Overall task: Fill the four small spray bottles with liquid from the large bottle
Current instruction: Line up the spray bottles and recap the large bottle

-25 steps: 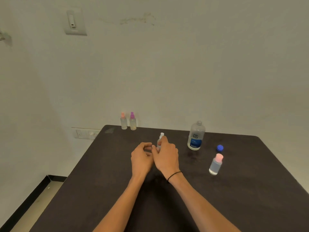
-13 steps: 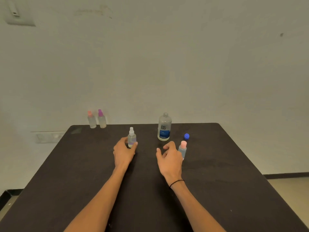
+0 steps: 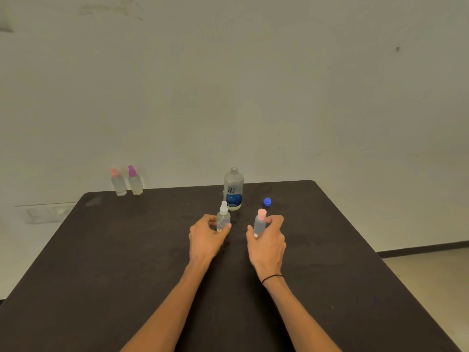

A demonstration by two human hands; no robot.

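Standing upright near the middle of the dark table, the large bottle has no cap on its neck and carries a blue and white label. It is just beyond both hands, a little nearer the left one, and neither hand touches it. Its blue cap lies on the tabletop to its right, apart from it.

Directly in front of the large bottle, the white-topped spray bottle stands upright in the left hand, whose fingers and thumb curl round its lower body; the thumb tip lies against the bottle's right side. To the right, the pink-capped spray bottle is held in the right hand, with the fingers wrapped behind it near the cap and the thumb on its near side. This bottle leans slightly; whether its base touches the table cannot be told. The two held bottles are near each other, with a gap of bare tabletop between them.

A thin black band circles the right wrist.

Well apart from the hands, at the far left corner of the table, the orange-topped spray bottle and the purple-topped spray bottle stand side by side, close against the pale wall.
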